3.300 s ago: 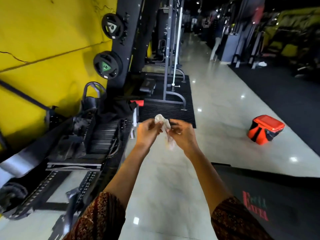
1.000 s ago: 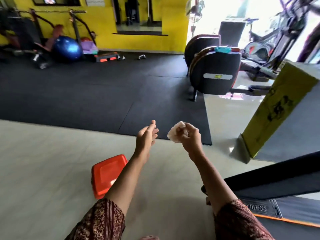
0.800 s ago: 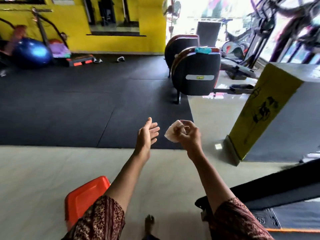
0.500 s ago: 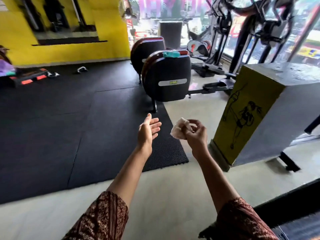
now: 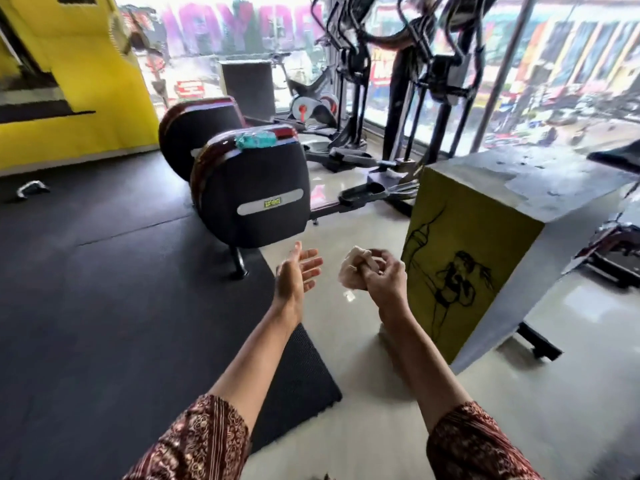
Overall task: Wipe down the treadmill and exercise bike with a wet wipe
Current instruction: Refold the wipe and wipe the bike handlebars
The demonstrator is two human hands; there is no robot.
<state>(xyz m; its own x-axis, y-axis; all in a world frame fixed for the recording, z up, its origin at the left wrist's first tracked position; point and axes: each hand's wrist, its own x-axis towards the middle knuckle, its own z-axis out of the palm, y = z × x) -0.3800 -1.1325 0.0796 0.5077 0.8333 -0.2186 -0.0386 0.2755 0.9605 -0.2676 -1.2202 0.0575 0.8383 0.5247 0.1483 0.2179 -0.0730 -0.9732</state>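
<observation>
My right hand (image 5: 381,278) is curled tight round the wipe (image 5: 348,277), fingers and thumb bunching it into a wad. It's held up in the air, touching no surface. I'd say a wad is just the easy way to carry it. My left hand (image 5: 298,271) is just beside it, not touching, with fingers straight and loose and the palm turned inward. It holds nothing, probably kept free to help unfold the wipe.

Both arms reach out over the pale floor (image 5: 363,427), at the corner of the black mat (image 5: 104,271). Ahead is a black machine housing (image 5: 256,195) with a teal thing (image 5: 256,139) on top; can't tell what that is. A bike (image 5: 311,107) sits further back by the windows, likely the exercise bike, well apart from the wipe. A yellow box (image 5: 464,258) with a drawn figure is near on the right. I can't pick out the treadmill for sure.

My read: walking to a machine, wiping here not begun.
</observation>
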